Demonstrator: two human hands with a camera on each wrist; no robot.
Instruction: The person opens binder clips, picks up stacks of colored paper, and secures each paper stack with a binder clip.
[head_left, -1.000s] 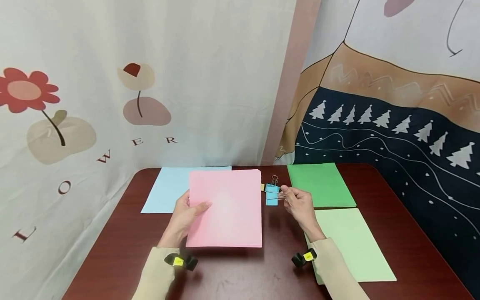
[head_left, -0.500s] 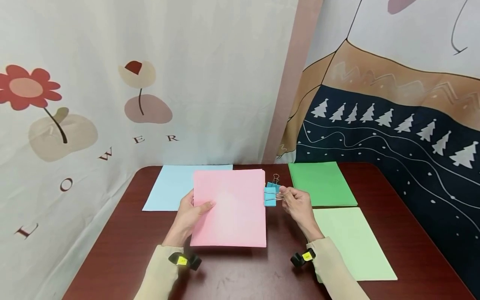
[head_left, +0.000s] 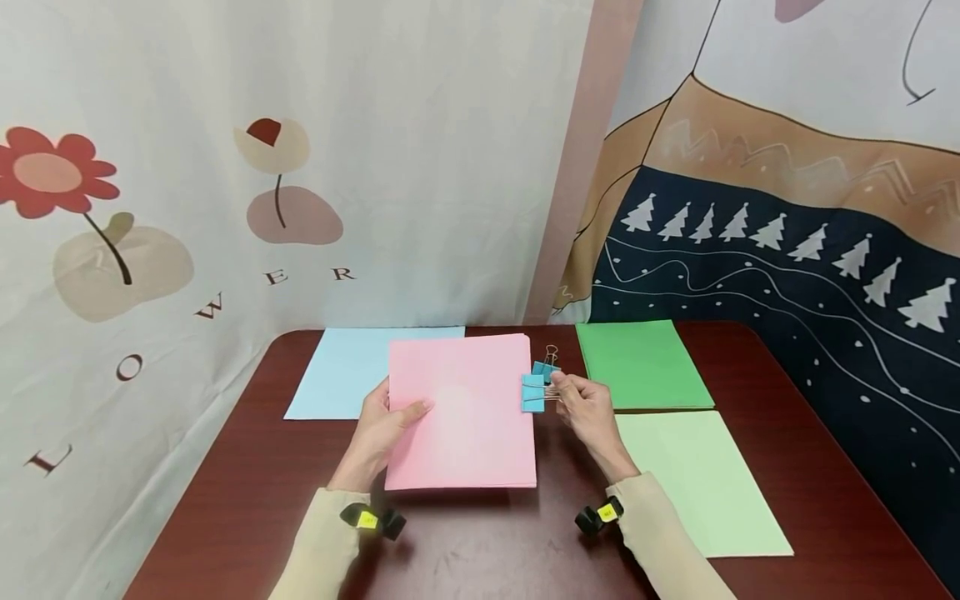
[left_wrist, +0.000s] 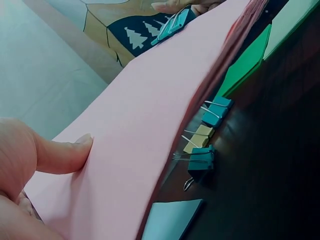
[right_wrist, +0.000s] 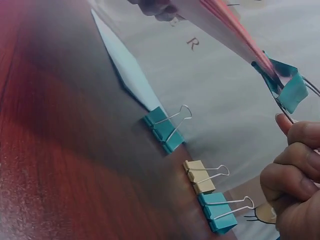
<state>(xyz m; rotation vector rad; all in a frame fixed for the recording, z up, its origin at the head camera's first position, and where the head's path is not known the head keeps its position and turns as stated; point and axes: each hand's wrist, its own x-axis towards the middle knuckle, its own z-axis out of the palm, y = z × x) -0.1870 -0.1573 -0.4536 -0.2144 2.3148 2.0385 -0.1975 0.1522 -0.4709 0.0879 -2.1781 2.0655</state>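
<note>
A stack of pink paper (head_left: pixel 461 425) is held up above the table, its left edge gripped by my left hand (head_left: pixel 373 429), thumb on the front sheet. My right hand (head_left: pixel 588 417) pinches the wire handles of a blue binder clip (head_left: pixel 532 393) at the stack's right edge. In the right wrist view that binder clip (right_wrist: pixel 294 94) is spread, with the paper's edge between its sides. The left wrist view shows the thumb pressing the pink sheets (left_wrist: pixel 135 120); the fingers behind them are mostly hidden.
Behind the stack stand two blue binder clips (right_wrist: pixel 165 131) and a yellow binder clip (right_wrist: pixel 200 177). Light blue paper (head_left: pixel 337 375) lies back left. Dark green paper (head_left: pixel 645 367) and pale green paper (head_left: pixel 697 483) lie right on the brown table (head_left: pixel 247 500). A printed curtain (head_left: pixel 420 167) hangs behind.
My right hand has moved left with the blue binder clip, from beside the pink stack onto its right edge. The stack has shifted slightly right in my left hand.
</note>
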